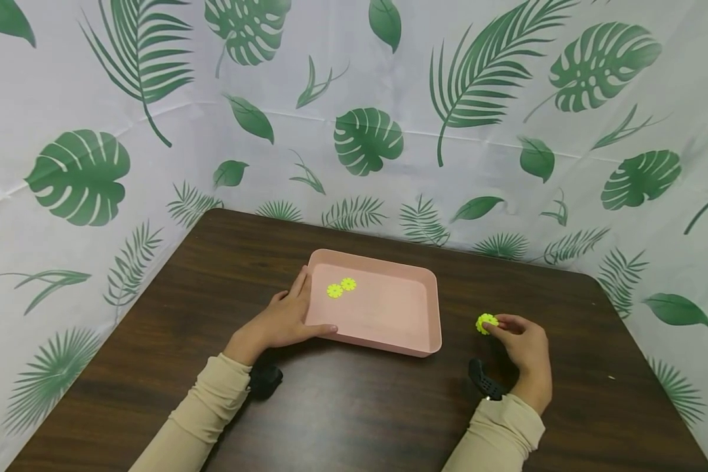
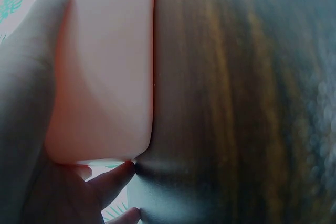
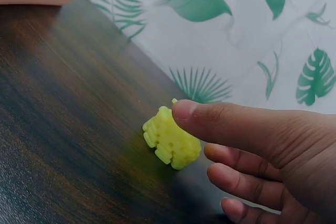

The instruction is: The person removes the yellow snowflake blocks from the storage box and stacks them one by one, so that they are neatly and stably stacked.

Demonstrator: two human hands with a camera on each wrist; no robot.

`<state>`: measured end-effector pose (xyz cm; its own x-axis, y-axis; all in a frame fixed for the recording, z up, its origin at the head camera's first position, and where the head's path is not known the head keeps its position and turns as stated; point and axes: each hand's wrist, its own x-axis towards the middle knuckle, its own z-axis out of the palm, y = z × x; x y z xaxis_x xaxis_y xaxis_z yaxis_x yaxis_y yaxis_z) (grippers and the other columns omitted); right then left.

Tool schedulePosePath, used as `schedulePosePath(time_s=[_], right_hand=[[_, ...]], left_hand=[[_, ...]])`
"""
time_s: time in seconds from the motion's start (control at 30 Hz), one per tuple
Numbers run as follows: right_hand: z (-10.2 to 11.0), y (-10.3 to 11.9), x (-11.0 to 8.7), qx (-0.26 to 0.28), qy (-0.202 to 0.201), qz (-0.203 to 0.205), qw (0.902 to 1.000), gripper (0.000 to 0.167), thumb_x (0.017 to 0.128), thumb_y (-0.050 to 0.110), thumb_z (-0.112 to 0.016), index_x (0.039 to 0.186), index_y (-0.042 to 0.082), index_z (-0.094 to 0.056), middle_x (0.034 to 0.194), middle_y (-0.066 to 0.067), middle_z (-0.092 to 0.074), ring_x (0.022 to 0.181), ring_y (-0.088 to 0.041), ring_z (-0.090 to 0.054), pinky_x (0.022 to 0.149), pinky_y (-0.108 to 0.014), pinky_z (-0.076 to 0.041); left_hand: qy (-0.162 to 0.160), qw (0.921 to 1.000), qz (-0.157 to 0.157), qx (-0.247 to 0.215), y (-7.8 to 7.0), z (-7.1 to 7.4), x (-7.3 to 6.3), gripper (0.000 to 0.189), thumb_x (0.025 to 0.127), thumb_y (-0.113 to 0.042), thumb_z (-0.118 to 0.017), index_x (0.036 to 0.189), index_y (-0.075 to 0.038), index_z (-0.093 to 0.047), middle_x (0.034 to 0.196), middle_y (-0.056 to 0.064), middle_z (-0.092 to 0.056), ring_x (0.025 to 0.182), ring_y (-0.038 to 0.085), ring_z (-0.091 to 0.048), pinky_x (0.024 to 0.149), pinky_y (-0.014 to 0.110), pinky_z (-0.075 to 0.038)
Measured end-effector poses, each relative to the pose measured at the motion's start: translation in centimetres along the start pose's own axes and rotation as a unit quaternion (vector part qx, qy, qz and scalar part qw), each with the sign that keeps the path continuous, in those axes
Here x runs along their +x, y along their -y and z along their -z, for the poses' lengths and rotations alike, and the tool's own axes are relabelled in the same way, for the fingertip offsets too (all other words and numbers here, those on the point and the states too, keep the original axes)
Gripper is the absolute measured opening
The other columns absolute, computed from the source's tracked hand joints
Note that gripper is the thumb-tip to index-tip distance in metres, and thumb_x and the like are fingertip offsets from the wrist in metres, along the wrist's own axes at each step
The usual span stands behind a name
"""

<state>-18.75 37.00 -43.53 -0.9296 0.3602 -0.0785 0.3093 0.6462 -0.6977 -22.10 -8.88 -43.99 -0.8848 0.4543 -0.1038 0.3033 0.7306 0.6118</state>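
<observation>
A shallow pink tray (image 1: 383, 308) lies on the dark wooden table, with two yellow flower-shaped discs (image 1: 334, 290) inside near its left end. My left hand (image 1: 286, 318) rests against the tray's near left corner. Its thumb stretches along the front rim and the fingers extend along the left side; in the left wrist view they touch the tray's wall (image 2: 113, 72). To the right of the tray, my right hand (image 1: 525, 347) pinches a small stack of yellow flower-shaped discs (image 3: 173, 140) between thumb and fingers, close over the table. The thumb covers part of the stack.
The brown table (image 1: 360, 406) reaches back to a white cloth backdrop (image 1: 307, 144) printed with green leaves. A tiny pale speck (image 1: 611, 377) lies on the table at the right. Dark wrist devices sit at both cuffs.
</observation>
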Motion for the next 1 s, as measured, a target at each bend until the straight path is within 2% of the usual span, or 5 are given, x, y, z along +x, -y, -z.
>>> schedulePosePath(time_s=[0.23,0.47,0.7,1.0], right_hand=[[-0.22,-0.23,0.04,-0.003,0.005,-0.003,1.0000,0.046,0.093,0.028,-0.081,0.123,-0.005,-0.071,0.108,-0.013,-0.073,0.092,-0.012,-0.059,0.072,-0.017,-0.044],[-0.18,-0.20,0.07,0.005,0.015,-0.003,0.9999,0.052,0.093,0.033,-0.080,0.126,-0.005,-0.069,0.115,-0.018,-0.072,0.104,-0.023,-0.060,0.073,-0.019,-0.044],[-0.33,-0.42,0.27,0.000,0.013,0.002,0.9999,0.048,0.093,0.029,-0.081,0.126,-0.004,-0.070,0.112,-0.014,-0.073,0.097,-0.015,-0.059,0.072,-0.016,-0.044],[-0.42,-0.58,0.33,0.000,0.014,0.009,0.9999,0.047,0.092,0.027,-0.082,0.124,-0.005,-0.070,0.110,-0.015,-0.073,0.096,-0.017,-0.059,0.072,-0.017,-0.044]], left_hand=[[0.001,1.0000,0.001,-0.004,-0.02,-0.03,-0.10,0.123,0.089,-0.070,-0.065,0.163,0.006,-0.001,0.170,0.025,0.008,0.152,0.036,-0.031,0.117,0.068,-0.019],[0.003,1.0000,-0.001,0.000,-0.13,0.12,-0.16,0.123,0.089,-0.069,-0.065,0.162,0.007,-0.001,0.170,0.025,0.008,0.152,0.036,-0.031,0.117,0.068,-0.020],[0.007,1.0000,0.003,0.007,0.07,0.00,0.07,0.124,0.089,-0.072,-0.063,0.163,0.005,0.000,0.171,0.024,0.011,0.153,0.035,-0.030,0.117,0.068,-0.019],[0.006,1.0000,0.006,0.002,-0.22,0.12,-0.10,0.123,0.089,-0.070,-0.064,0.163,0.006,-0.001,0.171,0.024,0.009,0.151,0.035,-0.032,0.117,0.068,-0.020]])
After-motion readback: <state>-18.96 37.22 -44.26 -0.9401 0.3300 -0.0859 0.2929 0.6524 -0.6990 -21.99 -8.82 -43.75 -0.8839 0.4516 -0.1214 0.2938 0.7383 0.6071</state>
